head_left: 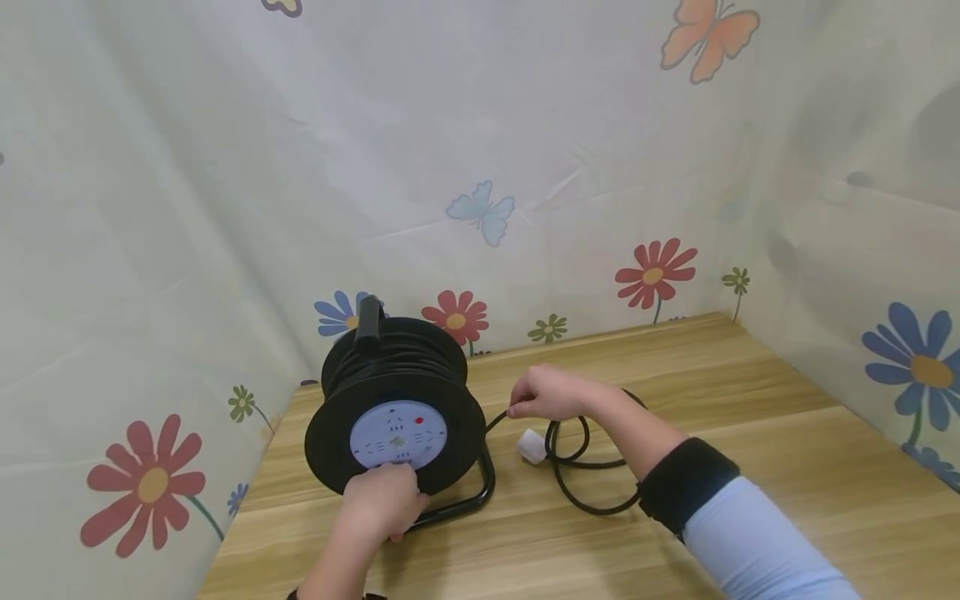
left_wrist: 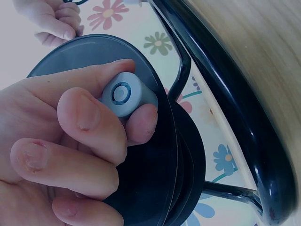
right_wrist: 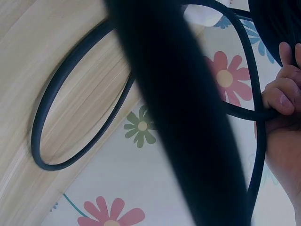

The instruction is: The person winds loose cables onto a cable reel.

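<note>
A black cable reel [head_left: 330,437] with a pale socket face [head_left: 397,417] stands on its tubular frame at the left of the table. At the lower front of the reel, my left hand [head_left: 384,500] pinches a grey knob [left_wrist: 123,94] between thumb and index finger, the other fingers loosely bent. To the right of the reel, my right hand [head_left: 551,393] grips the black cable [head_left: 497,421] that runs out from the drum. Beyond that hand the cable lies in loose loops [head_left: 592,465], with a white plug [head_left: 532,447] beside them.
The wooden table [head_left: 757,400] meets a flower-printed cloth [head_left: 570,250] at the back and sides. The reel's carrying handle [head_left: 369,323] sticks up above the drum, and its black base tube [head_left: 457,507] reaches toward the right hand. In the right wrist view, cable crosses close to the camera.
</note>
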A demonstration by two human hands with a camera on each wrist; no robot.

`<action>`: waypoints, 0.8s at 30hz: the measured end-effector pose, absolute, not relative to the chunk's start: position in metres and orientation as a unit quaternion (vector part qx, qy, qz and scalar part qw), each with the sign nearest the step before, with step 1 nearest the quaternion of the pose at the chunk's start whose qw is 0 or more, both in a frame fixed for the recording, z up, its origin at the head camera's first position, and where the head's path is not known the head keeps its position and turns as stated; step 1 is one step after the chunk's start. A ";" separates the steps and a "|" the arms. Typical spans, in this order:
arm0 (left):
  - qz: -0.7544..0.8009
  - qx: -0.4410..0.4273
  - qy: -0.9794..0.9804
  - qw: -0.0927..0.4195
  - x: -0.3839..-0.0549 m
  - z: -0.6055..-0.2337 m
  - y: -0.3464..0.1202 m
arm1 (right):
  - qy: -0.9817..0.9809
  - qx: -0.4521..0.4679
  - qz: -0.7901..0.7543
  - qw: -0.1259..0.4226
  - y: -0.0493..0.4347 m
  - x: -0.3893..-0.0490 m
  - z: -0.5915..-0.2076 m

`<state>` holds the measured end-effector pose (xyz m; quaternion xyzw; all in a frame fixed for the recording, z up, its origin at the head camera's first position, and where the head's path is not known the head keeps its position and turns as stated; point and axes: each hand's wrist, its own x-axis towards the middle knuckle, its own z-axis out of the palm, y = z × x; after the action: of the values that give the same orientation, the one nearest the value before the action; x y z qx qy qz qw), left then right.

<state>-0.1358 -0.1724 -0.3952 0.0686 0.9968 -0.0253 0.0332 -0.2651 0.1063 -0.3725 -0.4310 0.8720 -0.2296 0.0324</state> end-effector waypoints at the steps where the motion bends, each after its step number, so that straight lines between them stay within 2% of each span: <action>1: -0.025 0.069 0.997 0.034 -0.136 -0.395 -0.172 | 0.875 -0.427 -0.226 0.030 0.107 -0.265 -0.373; 11: -0.016 0.068 0.997 0.043 -0.136 -0.397 -0.171 | 0.923 -0.334 -0.191 0.000 0.120 -0.261 -0.381; 15: -0.014 0.064 0.997 0.049 -0.137 -0.398 -0.171 | 0.937 -0.289 -0.191 -0.048 0.127 -0.262 -0.385; 24: -0.015 0.061 0.997 0.053 -0.139 -0.398 -0.173 | 0.929 -0.205 -0.302 -0.068 0.152 -0.274 -0.391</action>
<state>-0.1390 -0.1730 -0.3983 0.0612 0.9966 -0.0151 0.0532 -0.2740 0.1522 -0.3907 -0.2049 0.9287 -0.3016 -0.0680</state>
